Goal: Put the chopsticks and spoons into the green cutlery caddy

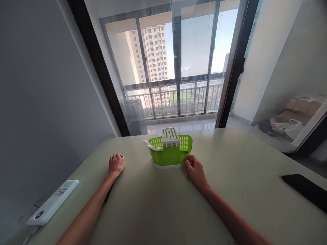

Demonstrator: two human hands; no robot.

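A bright green plastic cutlery caddy [166, 156] with slotted walls stands upright on a white base tray near the far side of the table. Across its middle sits a white slotted rack [170, 136]. A white spoon-like utensil [149, 144] leans over the caddy's left rim. At the caddy's lower right corner my right hand [196, 169] has its fingers curled closed against the edge. My left hand [117, 164] rests on the table to the left, closed around a thin dark object [108, 195]. Most of that object is hidden under the hand and forearm, so its kind is unclear.
A white power strip [55, 202] with a cable lies along the table's left edge. On the right is a flat black object [306, 189]. Beyond the pale table [158, 207] stands a glass sliding door; bags and cardboard boxes [296, 114] lie behind the glass at right.
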